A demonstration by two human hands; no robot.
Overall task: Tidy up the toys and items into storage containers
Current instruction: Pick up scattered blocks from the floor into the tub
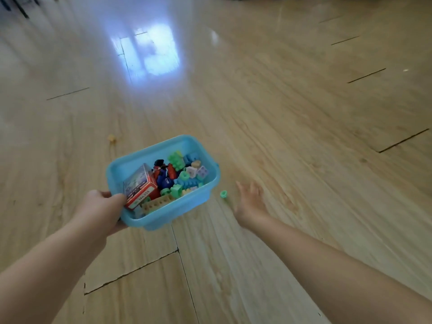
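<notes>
My left hand (102,210) grips the near left corner of a light blue plastic bin (131,166), held above the wooden floor. Inside the bin lie a red and white box (140,185) and several coloured building blocks (187,174). A small green block (223,194) sits on the floor just right of the bin. To the right of that block, my right hand (251,199) is stretched out with its fingers spread and nothing in it. Farther off on the left, a small yellow piece (111,137) rests on the floor.
Light wooden floorboards (304,136) fill the view, with a bright window reflection (149,52) at the far middle. Dark furniture legs (18,5) show at the top left corner.
</notes>
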